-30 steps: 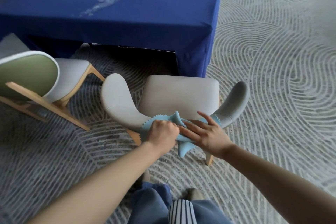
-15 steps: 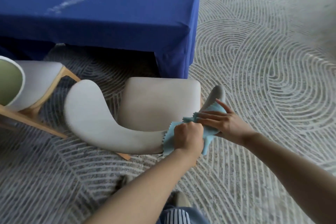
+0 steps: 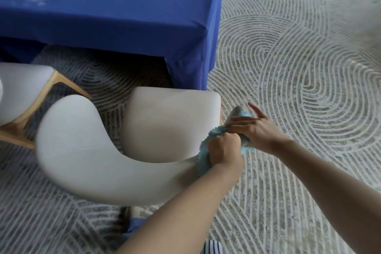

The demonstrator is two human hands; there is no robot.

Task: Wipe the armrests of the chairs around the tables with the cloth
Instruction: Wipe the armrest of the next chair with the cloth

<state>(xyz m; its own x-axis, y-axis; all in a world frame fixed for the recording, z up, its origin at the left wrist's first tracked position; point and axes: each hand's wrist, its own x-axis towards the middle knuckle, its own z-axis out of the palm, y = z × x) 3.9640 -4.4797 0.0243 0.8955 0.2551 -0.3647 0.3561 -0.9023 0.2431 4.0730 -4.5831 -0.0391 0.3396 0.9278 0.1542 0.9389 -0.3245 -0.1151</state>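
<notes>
Light blue cloth is draped over the right armrest of the pale chair, bunched at the near end, with a bit of blue also showing up by the armrest tip. Only the grey tip of that armrest shows; the rest is under cloth and hands.

Left hand - fingers curled into a fist around the bunched cloth, knuckles up, at the point where armrest meets the curved back.

Right hand lies just beyond it, touching the left hand, with fingers stretched fairly straight and spread flat over the cloth on the armrest. The forefinger is raised a little and blurred; the thumb is not seen.

The chair's seat faces a table covered by a blue cloth hanging to the floor; the seat front is just beside the table corner. A second chair - pale cushion, wooden frame - stands at the left edge. All on a grey carpet with a swirl line pattern.
</notes>
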